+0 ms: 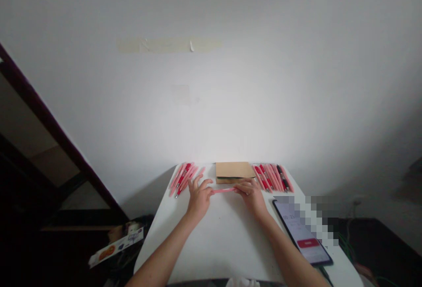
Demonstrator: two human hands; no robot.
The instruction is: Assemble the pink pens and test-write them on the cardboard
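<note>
A pink pen (223,190) lies level between my two hands, above the middle of the white table. My left hand (199,195) pinches its left end, with the other fingers spread. At the pen's other end, my right hand (249,193) has its fingers closed on it. Left of my left hand is a loose group of pink and red pens (184,176). A row of pink, red and black pens (272,178) lies to the right of my right hand. Just behind my hands sits a brown cardboard box (235,169).
A tablet or large phone (298,232) with a lit screen lies on the table's right side, a cable at its lower end. The white table (217,243) stands against a pale wall (263,80). Below its left edge is a printed strip (117,248).
</note>
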